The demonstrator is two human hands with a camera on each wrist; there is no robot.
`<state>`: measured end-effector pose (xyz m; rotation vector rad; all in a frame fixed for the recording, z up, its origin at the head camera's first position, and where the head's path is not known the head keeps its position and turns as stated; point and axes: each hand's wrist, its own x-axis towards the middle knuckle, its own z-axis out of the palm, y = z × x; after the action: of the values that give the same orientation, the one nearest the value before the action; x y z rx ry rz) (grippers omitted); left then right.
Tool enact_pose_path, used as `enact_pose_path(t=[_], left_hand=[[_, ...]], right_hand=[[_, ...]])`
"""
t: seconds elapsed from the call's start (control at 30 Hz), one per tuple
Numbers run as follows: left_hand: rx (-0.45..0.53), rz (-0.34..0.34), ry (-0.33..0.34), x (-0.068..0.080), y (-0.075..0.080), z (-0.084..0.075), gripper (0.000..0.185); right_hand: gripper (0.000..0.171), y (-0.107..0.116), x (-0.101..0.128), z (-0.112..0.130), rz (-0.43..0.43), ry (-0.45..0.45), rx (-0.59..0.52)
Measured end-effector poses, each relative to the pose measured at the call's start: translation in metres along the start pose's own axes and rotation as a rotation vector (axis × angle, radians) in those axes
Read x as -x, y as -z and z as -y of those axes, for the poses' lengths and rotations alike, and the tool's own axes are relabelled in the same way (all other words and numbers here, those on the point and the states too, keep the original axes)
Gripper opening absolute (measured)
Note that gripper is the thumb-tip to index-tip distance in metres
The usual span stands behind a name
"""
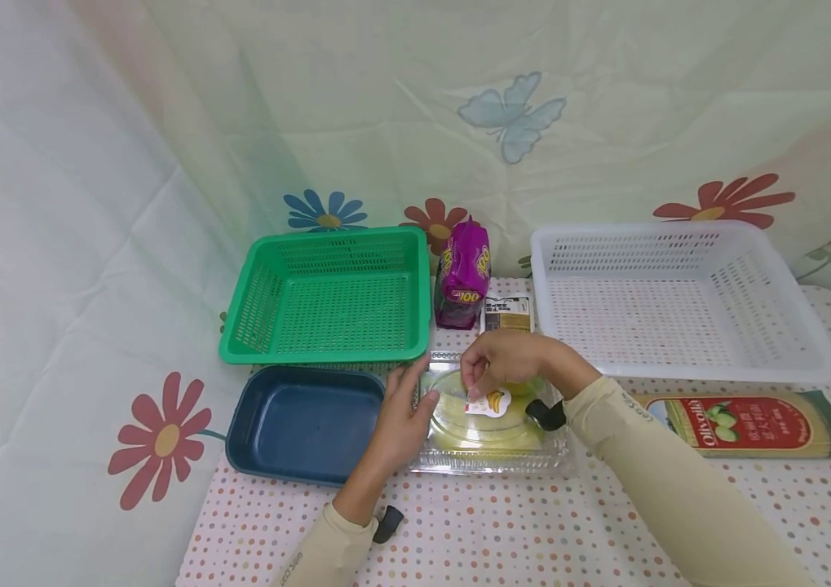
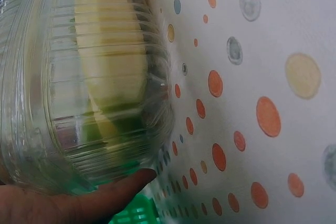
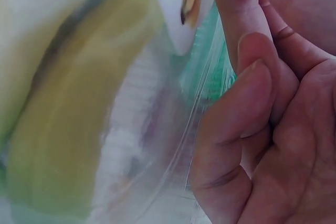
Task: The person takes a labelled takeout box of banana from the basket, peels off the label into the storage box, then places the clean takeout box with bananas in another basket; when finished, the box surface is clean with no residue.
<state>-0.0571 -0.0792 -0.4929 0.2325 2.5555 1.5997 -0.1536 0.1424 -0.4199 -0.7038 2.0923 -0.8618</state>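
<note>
A clear plastic clamshell box [image 1: 492, 444] with yellow bananas [image 1: 459, 440] inside lies on the dotted tablecloth. It carries a white banana sticker [image 1: 490, 403] on its lid. My left hand [image 1: 402, 414] presses flat against the box's left side; its thumb [image 2: 113, 195] touches the ribbed wall [image 2: 79, 93]. My right hand [image 1: 497, 364] rests on top of the lid, fingers [image 3: 241, 108] curled and pinching the lid's edge by the sticker [image 3: 184, 3]. The bananas [image 3: 68, 124] fill the right wrist view, blurred.
A green basket [image 1: 329, 297] and a navy tray [image 1: 305, 424] sit to the left. A white basket [image 1: 679, 302] stands at the right, a purple snack bag [image 1: 462, 273] and small packet [image 1: 507, 314] between. A spaghetti pack [image 1: 749, 424] lies at the right.
</note>
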Motion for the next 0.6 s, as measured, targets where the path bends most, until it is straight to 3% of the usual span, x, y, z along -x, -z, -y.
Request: enact_pose_path(t=[0.6], left_hand=[[-0.005, -0.006, 0.004, -0.0002, -0.0009, 0.0012, 0.060]], right_hand=[[0.011, 0.0046, -0.0005, -0.0056, 0.054, 0.005, -0.096]])
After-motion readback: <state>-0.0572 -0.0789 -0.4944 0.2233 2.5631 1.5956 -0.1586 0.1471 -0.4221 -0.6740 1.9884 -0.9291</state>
